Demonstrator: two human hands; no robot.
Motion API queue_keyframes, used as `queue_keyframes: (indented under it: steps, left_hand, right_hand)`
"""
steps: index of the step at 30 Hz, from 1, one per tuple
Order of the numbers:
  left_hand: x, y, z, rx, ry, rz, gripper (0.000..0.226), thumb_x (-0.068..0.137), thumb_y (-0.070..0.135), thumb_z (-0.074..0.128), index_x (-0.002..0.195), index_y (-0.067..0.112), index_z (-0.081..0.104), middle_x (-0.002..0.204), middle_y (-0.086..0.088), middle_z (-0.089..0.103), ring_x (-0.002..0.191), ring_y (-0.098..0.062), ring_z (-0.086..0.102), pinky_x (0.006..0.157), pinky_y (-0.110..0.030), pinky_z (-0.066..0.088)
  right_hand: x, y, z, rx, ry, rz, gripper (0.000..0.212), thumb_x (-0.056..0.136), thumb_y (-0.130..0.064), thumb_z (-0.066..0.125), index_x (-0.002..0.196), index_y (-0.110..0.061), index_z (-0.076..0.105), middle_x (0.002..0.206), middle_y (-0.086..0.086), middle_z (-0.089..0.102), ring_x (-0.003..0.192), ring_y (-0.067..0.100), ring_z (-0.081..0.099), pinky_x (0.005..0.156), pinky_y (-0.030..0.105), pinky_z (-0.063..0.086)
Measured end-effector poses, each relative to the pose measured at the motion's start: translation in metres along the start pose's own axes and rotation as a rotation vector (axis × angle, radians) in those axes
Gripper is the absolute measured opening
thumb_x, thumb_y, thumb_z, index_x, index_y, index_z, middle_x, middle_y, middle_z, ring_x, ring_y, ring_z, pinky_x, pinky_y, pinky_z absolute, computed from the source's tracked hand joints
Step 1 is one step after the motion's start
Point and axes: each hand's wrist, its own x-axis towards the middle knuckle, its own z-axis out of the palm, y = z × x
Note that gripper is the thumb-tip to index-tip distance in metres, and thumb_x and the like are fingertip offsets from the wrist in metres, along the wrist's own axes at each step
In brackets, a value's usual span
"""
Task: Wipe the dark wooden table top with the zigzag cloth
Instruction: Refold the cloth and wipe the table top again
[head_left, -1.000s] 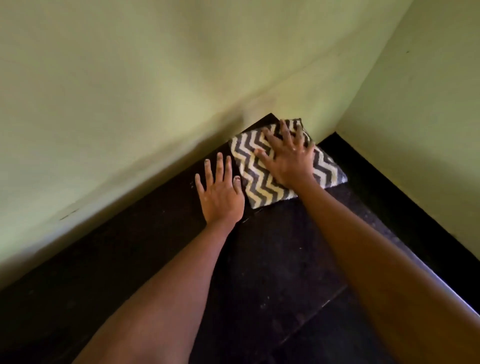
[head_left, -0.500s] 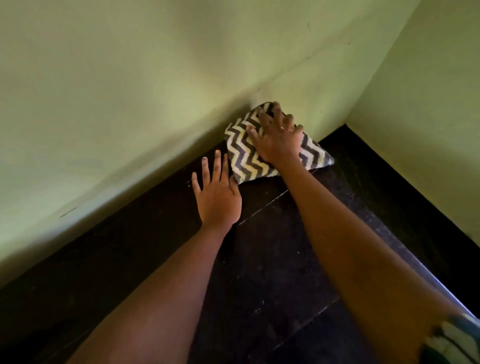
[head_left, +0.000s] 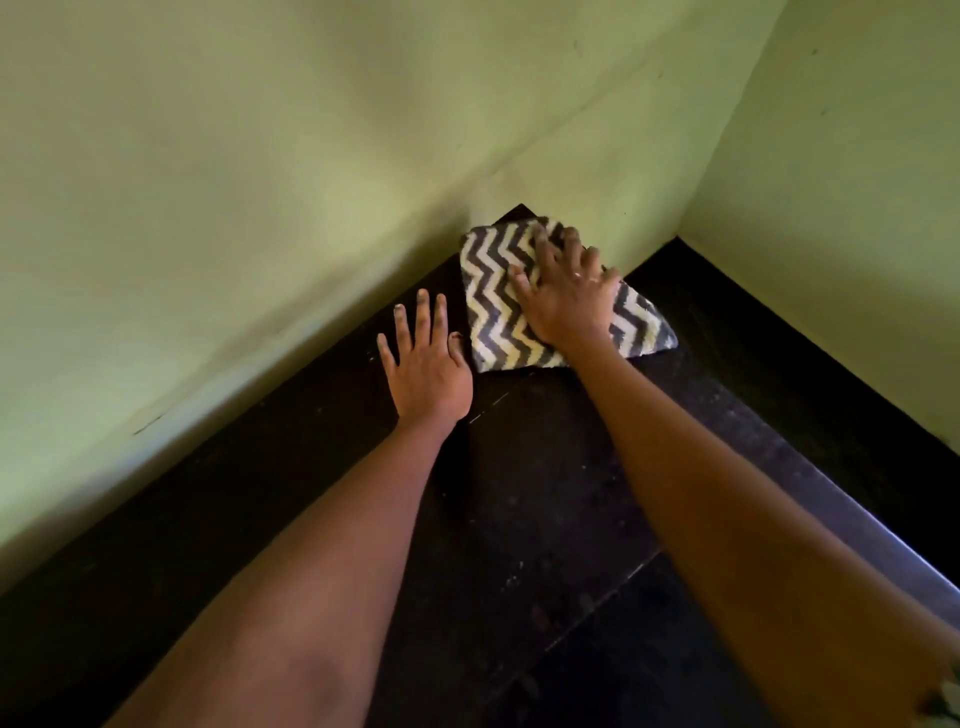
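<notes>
Here the cloth (head_left: 524, 306) sits folded at the counter's (head_left: 545, 493) far corner, centre of the frame, tight against the wall (head_left: 260, 182), probably to reach the edge. The right hand (head_left: 566, 306) presses it flat, fingers (head_left: 545, 244) spread and straight. The left hand (head_left: 423, 369) lies just beside it, fingers apart on bare wood, likely bracing the reach.

I'm seeing a grey-and-cream zigzag cloth (head_left: 498, 306) on a near-black wooden table top (head_left: 524, 499), pale green walls (head_left: 260, 182) all around.
</notes>
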Motion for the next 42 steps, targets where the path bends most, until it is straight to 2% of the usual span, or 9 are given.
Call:
queue_keyframes:
  steps: [5, 8, 16, 23, 26, 30, 36, 38, 42]
  left_hand:
    - [-0.057, 0.036, 0.004, -0.054, -0.016, 0.067, 0.055, 0.101, 0.037, 0.020, 0.153, 0.022, 0.006, 0.161, 0.003, -0.002, 0.148, -0.020, -0.005, 0.120, -0.046, 0.001]
    - [-0.121, 0.073, 0.018, -0.111, -0.009, 0.083, 0.059, 0.097, 0.037, 0.017, 0.152, 0.019, 0.010, 0.161, 0.003, 0.000, 0.148, -0.019, -0.001, 0.120, -0.044, 0.003]
    - [-0.149, 0.091, 0.029, -0.042, 0.011, 0.014, 0.062, 0.093, 0.033, 0.022, 0.152, 0.017, 0.010, 0.161, 0.002, 0.005, 0.149, -0.021, 0.001, 0.119, -0.047, 0.006]
    - [-0.145, 0.095, 0.031, -0.045, 0.010, 0.007, 0.057, 0.099, 0.032, 0.024, 0.152, 0.019, 0.010, 0.161, 0.004, 0.003, 0.149, -0.019, -0.001, 0.119, -0.047, 0.004]
    - [-0.143, 0.095, 0.033, -0.039, 0.009, 0.019, 0.058, 0.099, 0.032, 0.025, 0.153, 0.019, 0.008, 0.161, 0.003, 0.001, 0.149, -0.021, -0.002, 0.119, -0.048, 0.004]
    - [-0.142, 0.092, 0.034, -0.032, 0.043, 0.056, 0.063, 0.095, 0.033, 0.030, 0.153, 0.016, 0.009, 0.161, 0.002, 0.002, 0.149, -0.022, -0.003, 0.119, -0.049, 0.003]
    - [-0.138, 0.093, 0.031, -0.023, 0.018, 0.046, 0.062, 0.098, 0.037, 0.025, 0.153, 0.019, 0.004, 0.161, 0.004, -0.002, 0.148, -0.021, -0.004, 0.119, -0.047, 0.001]
    - [-0.138, 0.094, 0.031, -0.022, 0.008, 0.032, 0.061, 0.099, 0.042, 0.023, 0.153, 0.020, 0.005, 0.161, 0.003, -0.002, 0.148, -0.021, -0.004, 0.119, -0.047, 0.000]
    - [-0.140, 0.095, 0.028, 0.021, -0.003, 0.061, 0.060, 0.099, 0.041, 0.021, 0.153, 0.018, 0.004, 0.161, 0.001, -0.003, 0.148, -0.024, -0.005, 0.119, -0.049, 0.000]
  right_hand:
    - [-0.154, 0.084, 0.003, -0.004, 0.042, 0.162, 0.067, 0.091, -0.068, 0.010, 0.151, -0.039, 0.001, 0.160, 0.005, -0.006, 0.146, 0.035, -0.007, 0.113, 0.060, -0.005]
    - [-0.214, 0.112, 0.008, -0.072, 0.021, 0.305, 0.066, 0.091, -0.068, 0.008, 0.150, -0.041, -0.005, 0.159, 0.002, -0.015, 0.144, 0.032, -0.018, 0.113, 0.061, -0.006]
    - [-0.101, 0.082, -0.008, 0.036, 0.033, 0.176, 0.065, 0.095, -0.059, 0.021, 0.149, -0.025, 0.020, 0.138, 0.014, 0.041, 0.120, 0.034, 0.041, 0.096, 0.047, 0.032]
    - [-0.235, 0.130, 0.007, -0.003, 0.136, 0.459, 0.063, 0.096, -0.060, 0.016, 0.152, -0.031, 0.011, 0.159, 0.013, 0.009, 0.145, 0.036, 0.004, 0.116, 0.053, -0.004]
    - [-0.193, 0.114, 0.003, -0.009, 0.107, 0.504, 0.066, 0.095, -0.058, 0.015, 0.151, -0.023, 0.015, 0.154, 0.016, 0.022, 0.141, 0.040, 0.017, 0.113, 0.058, 0.002]
    - [-0.111, 0.076, -0.008, 0.062, 0.063, 0.294, 0.062, 0.094, -0.057, 0.022, 0.142, -0.019, 0.033, 0.131, 0.014, 0.048, 0.117, 0.035, 0.044, 0.094, 0.049, 0.029]
    - [-0.194, 0.121, 0.007, 0.033, 0.262, 0.404, 0.065, 0.094, -0.061, 0.022, 0.145, -0.022, 0.030, 0.137, 0.013, 0.041, 0.127, 0.033, 0.035, 0.111, 0.051, 0.016]
    - [-0.211, 0.129, 0.010, -0.001, 0.220, 0.457, 0.067, 0.094, -0.061, 0.020, 0.148, -0.021, 0.023, 0.145, 0.016, 0.034, 0.134, 0.036, 0.029, 0.113, 0.055, 0.008]
    - [-0.196, 0.134, -0.005, 0.044, 0.127, 0.355, 0.068, 0.093, -0.063, 0.019, 0.148, -0.023, 0.024, 0.141, 0.012, 0.040, 0.129, 0.034, 0.035, 0.109, 0.057, 0.017]
